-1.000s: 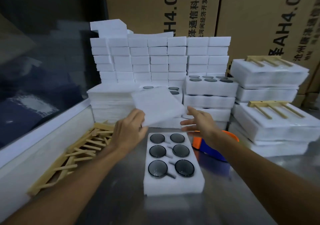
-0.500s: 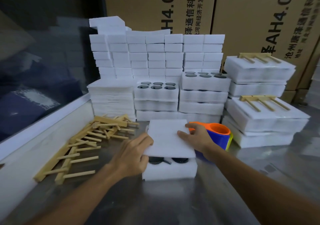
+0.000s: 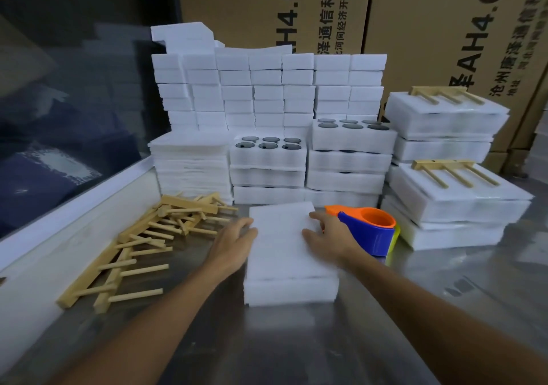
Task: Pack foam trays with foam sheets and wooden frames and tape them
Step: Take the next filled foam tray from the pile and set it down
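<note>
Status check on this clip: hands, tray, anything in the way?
Left hand and right hand open, fingers flat on foam sheet. Sheet covers foam tray. No wooden frame on it yet. Tape dispenser beside right hand.

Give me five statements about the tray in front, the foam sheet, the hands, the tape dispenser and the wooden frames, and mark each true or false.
1. A foam sheet covers the foam tray nearest the person. True.
2. The left hand holds a wooden frame. False: it rests at the sheet's left edge; the loose wooden frames lie untouched on the table to its left.
3. The tape dispenser is orange and blue and stands just right of the right hand. True.
4. The right hand grips the tape dispenser. False: its fingers lie on the sheet.
5. A wooden frame already sits on the covered tray in front. False: only the sheet is on it; frames top the packed stacks at the right.
</note>
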{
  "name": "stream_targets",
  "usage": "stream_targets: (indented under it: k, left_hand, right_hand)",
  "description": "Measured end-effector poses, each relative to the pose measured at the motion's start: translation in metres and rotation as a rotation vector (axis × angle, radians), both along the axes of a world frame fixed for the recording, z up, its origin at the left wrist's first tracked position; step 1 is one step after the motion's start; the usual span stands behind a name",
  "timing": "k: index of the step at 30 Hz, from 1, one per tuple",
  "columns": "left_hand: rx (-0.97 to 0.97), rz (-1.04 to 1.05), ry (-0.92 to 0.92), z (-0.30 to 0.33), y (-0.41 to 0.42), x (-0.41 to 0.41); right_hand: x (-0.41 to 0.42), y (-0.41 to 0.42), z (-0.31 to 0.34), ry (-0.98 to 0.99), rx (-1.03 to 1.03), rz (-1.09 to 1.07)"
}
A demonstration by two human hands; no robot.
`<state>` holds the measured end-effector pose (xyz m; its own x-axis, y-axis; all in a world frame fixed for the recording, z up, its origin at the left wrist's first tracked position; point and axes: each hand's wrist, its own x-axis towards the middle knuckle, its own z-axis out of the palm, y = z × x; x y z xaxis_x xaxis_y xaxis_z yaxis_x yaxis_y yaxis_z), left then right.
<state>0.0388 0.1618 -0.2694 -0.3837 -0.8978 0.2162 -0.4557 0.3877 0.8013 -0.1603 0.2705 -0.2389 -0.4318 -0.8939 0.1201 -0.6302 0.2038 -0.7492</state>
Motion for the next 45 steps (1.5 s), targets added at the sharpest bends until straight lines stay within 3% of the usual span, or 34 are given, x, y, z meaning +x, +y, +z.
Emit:
stream_targets:
  k: [3, 7, 13, 21, 31, 34, 38, 41, 42, 45]
  left_hand:
    - [0.125, -0.014, -0.037, -0.002, 0.000, -0.011]
    - [0.143, 0.026, 0.016, -0.002, 0.003, -0.014]
    - [0.176, 0.048, 0.110, -0.003, 0.006, -0.017]
    - [0.375, -0.041, 0.320, -0.011, 0.010, -0.021]
    - [0.394, -0.068, 0.326, -0.013, -0.014, -0.037]
    - [0.324, -0.042, 0.229, -0.010, -0.023, -0.040]
    - [-0.194, 0.210, 0.031, 0.008, -0.033, -0.027]
    - [-0.496, 0.358, -0.240, 0.022, -0.053, -0.001]
    - [-0.501, 0.374, -0.379, 0.024, -0.061, 0.007]
    - [-0.279, 0.332, -0.696, 0.025, -0.080, 0.030]
  right_hand:
    - [0.002, 0.002, -0.004, 0.083, 0.003, 0.011]
    - [0.002, 0.005, -0.010, 0.114, 0.008, -0.007]
    - [0.004, 0.006, -0.016, 0.028, -0.018, 0.025]
    - [0.004, 0.003, -0.021, -0.315, 0.017, -0.007]
    - [-0.008, -0.013, -0.016, -0.247, 0.034, -0.012]
    - [-0.011, -0.020, -0.016, -0.230, 0.036, -0.031]
    - [-0.017, -0.028, -0.017, -0.210, 0.046, -0.035]
    - [-0.021, -0.035, -0.019, -0.262, 0.035, -0.075]
    - [-0.021, -0.037, -0.019, -0.283, 0.032, -0.092]
    - [-0.022, -0.044, -0.021, -0.313, 0.029, -0.133]
